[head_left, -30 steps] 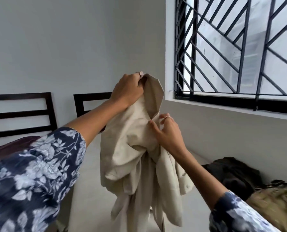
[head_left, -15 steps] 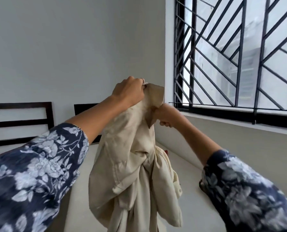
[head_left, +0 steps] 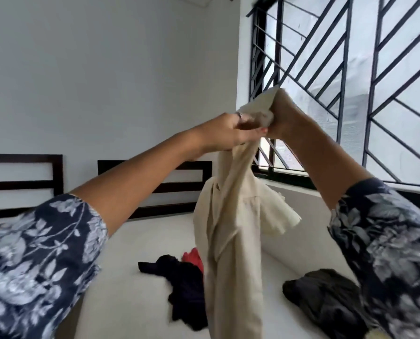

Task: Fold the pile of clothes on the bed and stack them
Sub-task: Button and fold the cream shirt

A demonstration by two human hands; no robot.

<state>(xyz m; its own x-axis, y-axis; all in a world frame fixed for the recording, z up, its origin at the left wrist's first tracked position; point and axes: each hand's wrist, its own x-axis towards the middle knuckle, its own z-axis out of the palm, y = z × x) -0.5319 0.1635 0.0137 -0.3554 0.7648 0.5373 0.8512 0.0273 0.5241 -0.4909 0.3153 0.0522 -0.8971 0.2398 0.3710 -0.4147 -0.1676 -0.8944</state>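
A plain white painted wall fills the left and centre of the view. Against it stand two dark wooden slatted headboards, side by side with a gap of wall between them. On the right, a window is fitted with a black metal grille of upright and diagonal bars, above a white sill that runs along its foot.

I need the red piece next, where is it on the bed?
The red garment lies mid-bed, lower centre, between the black garment and the hanging beige garment.
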